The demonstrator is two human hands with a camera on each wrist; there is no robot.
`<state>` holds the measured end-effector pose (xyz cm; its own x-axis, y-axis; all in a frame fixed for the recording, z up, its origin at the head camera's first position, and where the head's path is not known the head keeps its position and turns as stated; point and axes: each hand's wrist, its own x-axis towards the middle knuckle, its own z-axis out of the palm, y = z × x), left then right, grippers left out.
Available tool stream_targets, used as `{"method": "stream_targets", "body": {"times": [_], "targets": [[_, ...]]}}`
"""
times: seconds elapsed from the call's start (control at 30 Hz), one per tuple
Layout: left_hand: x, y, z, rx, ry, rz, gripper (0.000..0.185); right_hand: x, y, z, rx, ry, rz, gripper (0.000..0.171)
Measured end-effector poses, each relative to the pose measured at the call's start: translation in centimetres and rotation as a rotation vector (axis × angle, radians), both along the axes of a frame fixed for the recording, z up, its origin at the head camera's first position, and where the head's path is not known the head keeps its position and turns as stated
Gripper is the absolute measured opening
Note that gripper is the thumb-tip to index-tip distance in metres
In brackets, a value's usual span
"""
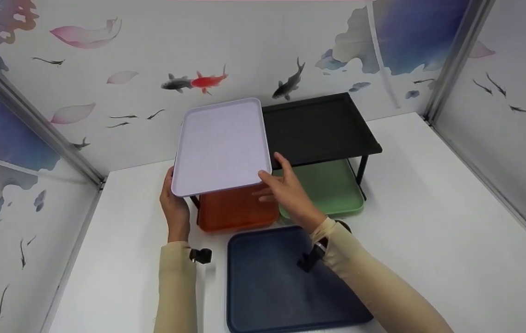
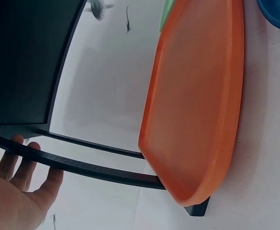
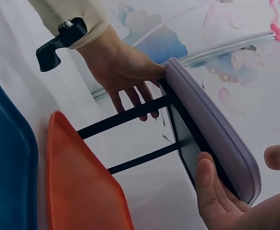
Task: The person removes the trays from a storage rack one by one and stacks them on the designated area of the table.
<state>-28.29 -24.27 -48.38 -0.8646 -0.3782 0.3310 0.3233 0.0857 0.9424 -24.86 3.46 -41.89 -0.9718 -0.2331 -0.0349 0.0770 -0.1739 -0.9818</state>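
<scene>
One blue tray (image 1: pixel 281 282) nearest, two hands (image 1: pixel 176 208) (image 1: pixel 288 189) gripping one lilac tray (image 1: pixel 221 145) atop one black rack (image 1: pixel 323 125).

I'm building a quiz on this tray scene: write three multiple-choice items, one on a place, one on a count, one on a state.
1. Where is the lilac tray?
A. on the left of the black rack's top
B. flat on the table
C. under the rack

2. How many trays show in the head view?
A. two
B. four
C. six

3. What are the hands doing?
A. both hanging idle
B. both on the lilac tray's edges
C. both lifting the blue tray

Answers: 1 A, it sits above the orange tray. 2 B: lilac, orange, green tray, blue. 3 B: left hand and right hand flank it.
</scene>
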Motion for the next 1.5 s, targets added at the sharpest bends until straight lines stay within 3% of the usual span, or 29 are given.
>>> {"method": "stream_targets", "body": {"times": [0.3, 0.83, 1.07, 1.5], "targets": [[-0.3, -0.3, -0.2, 0.012, 0.011, -0.025, 0.047, -0.6, -0.9, 0.0, -0.028, -0.006, -0.008, 0.083], [0.1, -0.1, -0.1, 0.023, 0.032, -0.043, 0.046, -0.1, -0.9, -0.5, -0.242, -0.013, -0.068, 0.071], [0.0, -0.2, 0.0, -0.018, -0.019, 0.010, 0.047, 1.0, 0.0, -0.3, -0.329, -0.037, -0.089, 0.068], [-0.1, -0.3, 0.0, 0.002, -0.010, -0.009, 0.047, 2.0, 3.1, -0.8, -0.320, 0.023, -0.138, 0.061]]}}
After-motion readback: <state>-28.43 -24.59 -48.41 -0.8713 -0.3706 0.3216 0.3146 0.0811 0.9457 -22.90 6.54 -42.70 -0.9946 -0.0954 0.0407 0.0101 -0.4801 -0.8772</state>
